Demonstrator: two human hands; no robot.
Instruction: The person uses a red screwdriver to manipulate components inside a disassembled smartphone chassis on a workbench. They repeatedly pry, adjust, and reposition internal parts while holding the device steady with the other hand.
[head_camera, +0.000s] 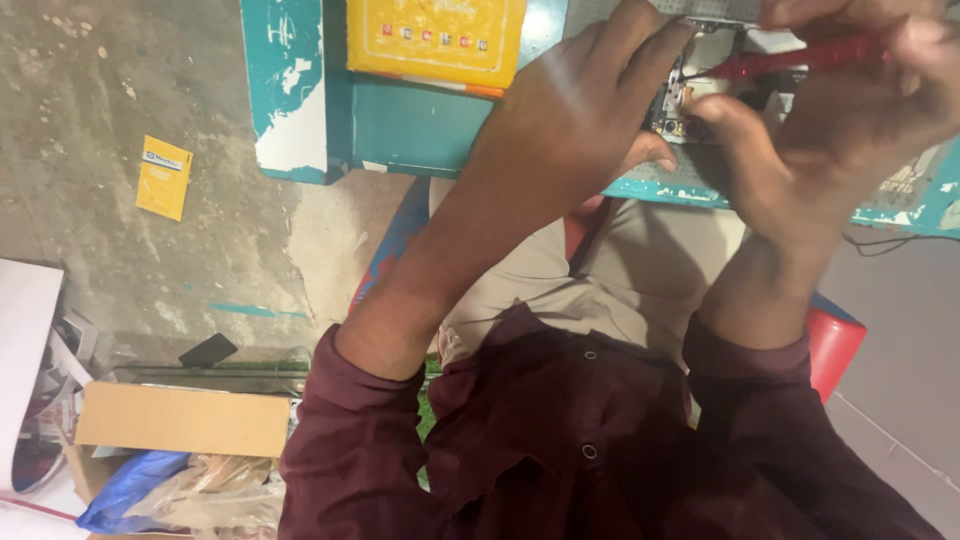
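An opened phone (700, 85) with its inner board showing lies on the teal worktable (410, 125) at the top right. My left hand (575, 115) rests over the phone's left side and holds it down with the fingers and thumb. My right hand (850, 110) grips a red-handled screwdriver (800, 58) whose tip points left onto the phone's board. Most of the phone is hidden under both hands.
A yellow box (435, 40) lies on the table's left part. On the concrete floor are a small yellow packet (163, 177), a black flat piece (207, 350), a cardboard box (185, 420) and plastic bags (180, 490). I sit on a red stool (835, 345).
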